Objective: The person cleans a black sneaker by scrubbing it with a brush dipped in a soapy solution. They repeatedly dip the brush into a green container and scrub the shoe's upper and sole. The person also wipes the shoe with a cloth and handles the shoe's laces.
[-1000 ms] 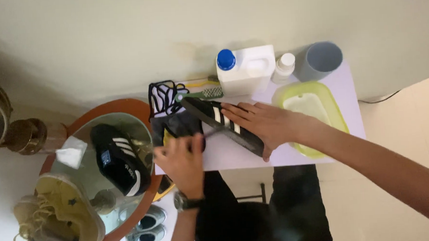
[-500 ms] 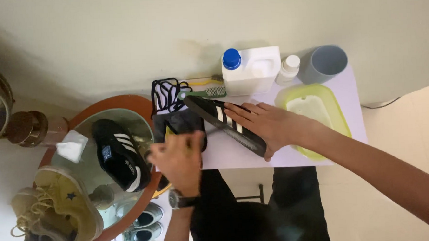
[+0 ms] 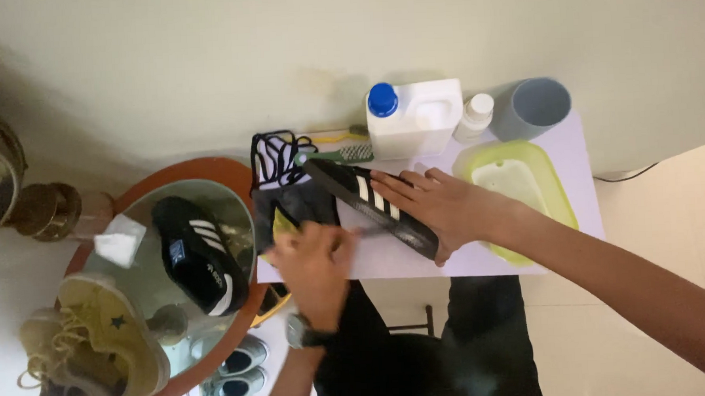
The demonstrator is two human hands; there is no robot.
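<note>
A black shoe with white stripes (image 3: 368, 201) lies on its side on the white table (image 3: 482, 260). My right hand (image 3: 440, 206) rests flat on the shoe, holding it down. My left hand (image 3: 312, 259) is blurred at the table's left front and grips a dark cloth (image 3: 290, 212) with a bit of yellow showing. Black and white laces (image 3: 275, 158) lie behind the cloth. Beside them are a green brush (image 3: 343, 154) and a yellow toothbrush (image 3: 338, 133).
A white jug with a blue cap (image 3: 412, 120), a small white bottle (image 3: 476, 115), a grey cup (image 3: 532, 107) and a yellow-green basin (image 3: 554, 197) stand on the table. Left is a round glass table (image 3: 146, 278) holding the other black shoe (image 3: 200, 256) and a yellowish sneaker (image 3: 105, 335).
My left hand has slid forward and to the right along the table edge with the cloth. My right hand stays on the shoe.
</note>
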